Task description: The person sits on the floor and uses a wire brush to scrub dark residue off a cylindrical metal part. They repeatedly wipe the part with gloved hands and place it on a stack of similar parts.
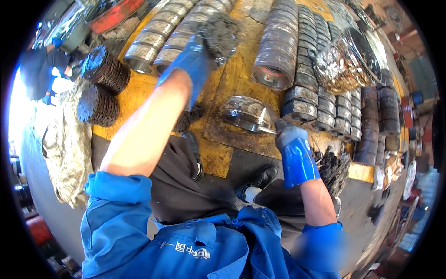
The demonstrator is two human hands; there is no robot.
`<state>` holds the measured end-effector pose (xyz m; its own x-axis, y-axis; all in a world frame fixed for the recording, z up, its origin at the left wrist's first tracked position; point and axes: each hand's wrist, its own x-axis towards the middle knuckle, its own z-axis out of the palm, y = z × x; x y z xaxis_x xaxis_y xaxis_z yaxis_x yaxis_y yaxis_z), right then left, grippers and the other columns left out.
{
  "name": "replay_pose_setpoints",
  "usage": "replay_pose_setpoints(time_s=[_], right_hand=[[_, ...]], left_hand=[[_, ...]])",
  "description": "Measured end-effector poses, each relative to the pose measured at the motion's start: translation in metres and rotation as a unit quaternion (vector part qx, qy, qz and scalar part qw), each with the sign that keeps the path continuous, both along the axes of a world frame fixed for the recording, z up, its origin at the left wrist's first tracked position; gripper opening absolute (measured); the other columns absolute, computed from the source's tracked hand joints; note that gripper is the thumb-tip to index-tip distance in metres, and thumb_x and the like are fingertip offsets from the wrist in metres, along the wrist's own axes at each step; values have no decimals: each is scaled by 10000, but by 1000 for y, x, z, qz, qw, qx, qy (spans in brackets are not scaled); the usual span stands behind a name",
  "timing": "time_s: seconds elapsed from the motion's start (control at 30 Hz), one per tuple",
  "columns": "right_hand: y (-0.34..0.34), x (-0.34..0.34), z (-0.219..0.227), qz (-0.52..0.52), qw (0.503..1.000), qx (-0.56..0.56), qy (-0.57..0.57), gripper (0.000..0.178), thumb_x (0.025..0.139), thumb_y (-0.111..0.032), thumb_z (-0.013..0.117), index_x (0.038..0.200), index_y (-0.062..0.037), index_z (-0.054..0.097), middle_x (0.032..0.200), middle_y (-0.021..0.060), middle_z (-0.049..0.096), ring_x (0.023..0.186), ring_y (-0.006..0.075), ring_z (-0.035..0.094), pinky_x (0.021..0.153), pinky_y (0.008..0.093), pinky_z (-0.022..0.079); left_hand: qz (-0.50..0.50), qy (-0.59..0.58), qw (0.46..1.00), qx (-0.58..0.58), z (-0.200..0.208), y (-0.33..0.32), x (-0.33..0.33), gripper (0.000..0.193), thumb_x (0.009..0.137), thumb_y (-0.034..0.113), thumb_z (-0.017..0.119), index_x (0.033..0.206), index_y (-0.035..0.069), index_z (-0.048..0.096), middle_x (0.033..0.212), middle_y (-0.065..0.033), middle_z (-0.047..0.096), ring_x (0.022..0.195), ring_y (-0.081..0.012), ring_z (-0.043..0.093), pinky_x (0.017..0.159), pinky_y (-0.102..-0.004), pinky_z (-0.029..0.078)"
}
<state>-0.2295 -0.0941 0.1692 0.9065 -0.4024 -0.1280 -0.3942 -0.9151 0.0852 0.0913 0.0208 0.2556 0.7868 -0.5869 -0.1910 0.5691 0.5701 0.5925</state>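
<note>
The left hand (190, 63), in a blue glove, grasps a dark, greasy rag (218, 39). The right hand (292, 144) has its gloved fingers bent at a slim pale strip (266, 130) by a shiny metal ring (246, 113); whether it grips that strip I cannot tell. The ring lies on a yellow board (218, 160), just left of the right hand. Beyond the right hand, to its right, a grimy bucket-shaped container (337, 67) leans tilted; its contents cannot be made out. Far beyond the left hand, to its left, is a red round tub (117, 17), its inside too unclear to read. Left of the left hand, near two stacks of dark discs (104, 72), a pale sack (69, 149) hides whatever it may hold.
</note>
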Motion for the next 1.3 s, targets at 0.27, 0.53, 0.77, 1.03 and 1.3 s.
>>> replay_pose_setpoints(time_s=[0.27, 0.53, 0.77, 1.03, 1.3], right_hand=[[45, 67, 61, 128, 991, -31, 17, 241, 890, -115, 577, 1102, -138, 689, 859, 163, 735, 770, 338, 728, 683, 458, 580], [64, 91, 74, 125, 978, -71, 148, 291, 896, -106, 594, 1173, -57, 669, 887, 177, 737, 811, 343, 746, 642, 479, 579], [82, 103, 62, 174, 964, -60, 190, 267, 878, -94, 602, 1135, -76, 673, 885, 178, 730, 809, 349, 740, 644, 479, 577], [84, 109, 62, 197, 960, -64, 191, 244, 857, -80, 611, 1091, -98, 679, 883, 180, 723, 807, 356, 733, 646, 478, 576], [89, 120, 45, 234, 925, -100, 282, 253, 916, -90, 585, 1133, -14, 690, 869, 185, 746, 805, 345, 755, 637, 479, 578]], left_hand=[[-11, -40, 994, 101, -38, 14, 24, 497, 1073, 432, 438, 1351, 69, 635, 1317, -141, 685, 1183, -307, 660, 997, -452, 531], [-56, -86, 982, 160, -59, 9, 28, 480, 1072, 421, 447, 1335, 72, 645, 1305, -148, 688, 1178, -304, 662, 995, -438, 528], [-75, -127, 961, 235, -75, 19, 32, 465, 1070, 411, 456, 1321, 73, 654, 1295, -154, 690, 1174, -301, 664, 994, -425, 526], [-88, -164, 942, 279, -80, 20, 39, 449, 1068, 401, 466, 1306, 76, 664, 1283, -160, 693, 1169, -297, 665, 992, -411, 523], [-100, -199, 921, 321, -89, 21, 44, 432, 1066, 390, 476, 1290, 78, 675, 1270, -167, 695, 1164, -293, 667, 991, -397, 520]])
